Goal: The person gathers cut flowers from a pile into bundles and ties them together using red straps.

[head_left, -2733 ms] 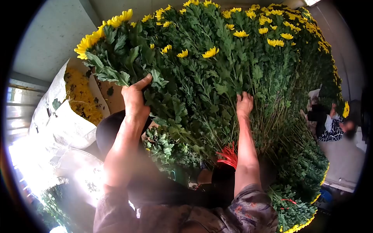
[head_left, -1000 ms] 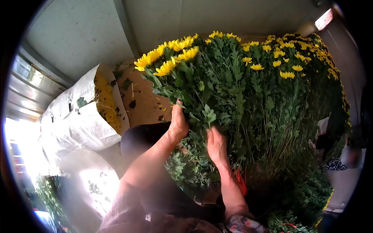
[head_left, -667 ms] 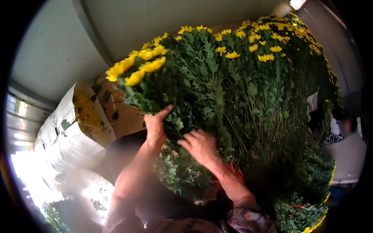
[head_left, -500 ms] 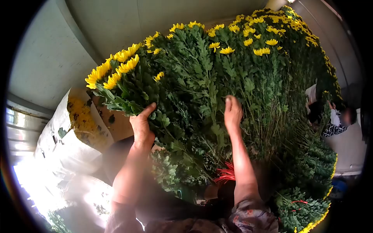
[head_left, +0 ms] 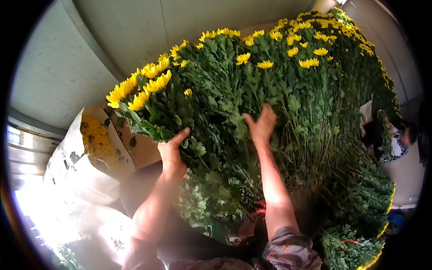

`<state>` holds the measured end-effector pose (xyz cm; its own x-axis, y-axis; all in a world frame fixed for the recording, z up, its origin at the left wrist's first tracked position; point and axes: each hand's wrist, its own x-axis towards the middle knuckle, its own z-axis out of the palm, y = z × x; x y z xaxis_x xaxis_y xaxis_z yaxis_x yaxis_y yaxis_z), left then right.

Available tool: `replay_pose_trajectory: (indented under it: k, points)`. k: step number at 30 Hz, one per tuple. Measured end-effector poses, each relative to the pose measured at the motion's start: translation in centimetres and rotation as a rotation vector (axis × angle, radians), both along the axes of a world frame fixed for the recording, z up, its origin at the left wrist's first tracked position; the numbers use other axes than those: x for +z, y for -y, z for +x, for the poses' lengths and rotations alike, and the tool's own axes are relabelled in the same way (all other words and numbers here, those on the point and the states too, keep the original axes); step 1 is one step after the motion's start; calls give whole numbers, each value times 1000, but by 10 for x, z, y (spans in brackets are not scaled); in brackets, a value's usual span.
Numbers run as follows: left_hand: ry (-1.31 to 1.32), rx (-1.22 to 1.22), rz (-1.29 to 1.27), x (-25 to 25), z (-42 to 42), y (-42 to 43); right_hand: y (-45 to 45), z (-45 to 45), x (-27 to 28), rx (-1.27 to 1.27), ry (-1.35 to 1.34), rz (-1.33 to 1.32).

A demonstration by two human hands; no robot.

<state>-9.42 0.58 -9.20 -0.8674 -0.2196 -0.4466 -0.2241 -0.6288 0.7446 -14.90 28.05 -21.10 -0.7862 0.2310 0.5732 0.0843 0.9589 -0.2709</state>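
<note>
My left hand is closed around the leafy stems of a bunch of yellow chrysanthemums, with its large blooms fanned out to the upper left. Over the big pile of chrysanthemums, my right hand has its thumb spread away from the fingers. The fingertips reach among the leaves, and no stem shows in that hand. Below the right forearm, red ties are partly covered by the arm and greenery.
A white sack with yellow petals inside stands at the left. Another person is at the far right beside the pile. A bundle with a red tie lies at lower right, near a blue object. A pale wall curves behind.
My right hand has shifted slightly left and up, and its thumb has spread from the fingers. The left hand still holds the bunch. The whole view has shifted a little.
</note>
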Motion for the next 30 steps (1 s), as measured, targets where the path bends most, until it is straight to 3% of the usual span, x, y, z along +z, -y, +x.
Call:
replay_pose_trajectory:
  k: [2, 3, 6, 7, 8, 11, 13, 16, 20, 22, 24, 30]
  points:
    - [20, -22, -7, 11, 0, -4, 24, -18, -12, -20, 563, -326]
    - [14, -26, -3, 8, 1, -4, 27, -22, -17, 141, 549, -105]
    - [-34, -8, 14, -4, -3, 2, 21, -16, -20, 181, 298, -64]
    - [-32, -2, 22, -5, -3, 4, 20, -7, -7, 141, 247, -176]
    - [-26, 3, 30, -6, -1, 7, 13, 2, 3, 66, 355, -255]
    - [-38, 29, 13, -17, -2, 9, -12, 45, 34, 74, 292, -71]
    - [-45, 16, 38, -13, -2, 7, -24, 75, 34, 140, 385, 20]
    - [-12, 25, 19, -13, 0, 7, -30, 110, 5, 103, 531, -47]
    - [-28, 62, 16, -9, 3, 10, -27, 125, -28, 96, 522, -161]
    - [34, 58, 32, -7, 2, 11, -23, 115, -26, 198, 446, -27]
    - [27, 67, 28, -9, 0, 9, -24, 86, -25, 150, 173, -2]
    - [30, 71, -21, -25, -2, 10, -43, -17, -37, 31, 308, -261]
